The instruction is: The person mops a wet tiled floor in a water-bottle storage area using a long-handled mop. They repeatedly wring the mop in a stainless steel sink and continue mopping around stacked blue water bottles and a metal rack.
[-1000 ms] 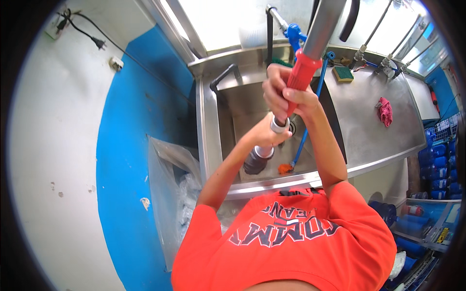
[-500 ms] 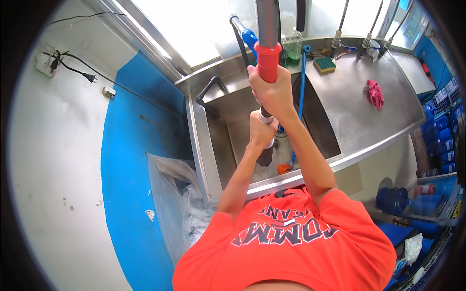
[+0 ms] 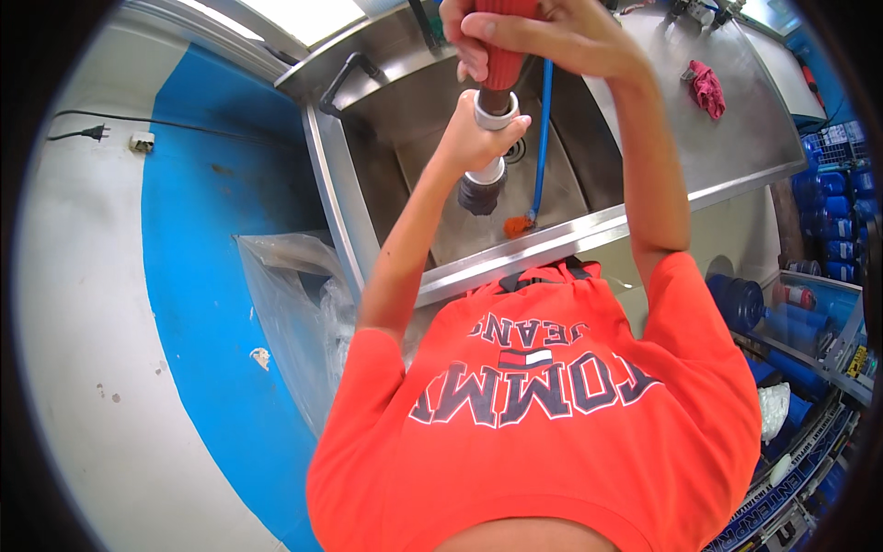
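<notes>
A long tube with a red sleeve [image 3: 501,64], silver collars and a dark lower end [image 3: 480,195] hangs upright over a stainless steel sink [image 3: 552,235]. My right hand [image 3: 538,37] grips the red sleeve near the top edge of the picture. Just below it, my left hand [image 3: 467,138] wraps around the tube between the two silver collars. The tube's upper part runs out of view. My orange shirt fills the lower middle.
A blue hose [image 3: 543,120] with an orange end [image 3: 517,224] lies in the sink near the drain [image 3: 517,152]. A pink cloth [image 3: 706,87] is on the drainboard. A clear plastic bag [image 3: 294,313] hangs on the left, and blue bottles [image 3: 828,216] stand on the right.
The view has dropped and closed in. Both hands and the tube now sit higher and larger in the picture, with the same grip kept on the tube.
</notes>
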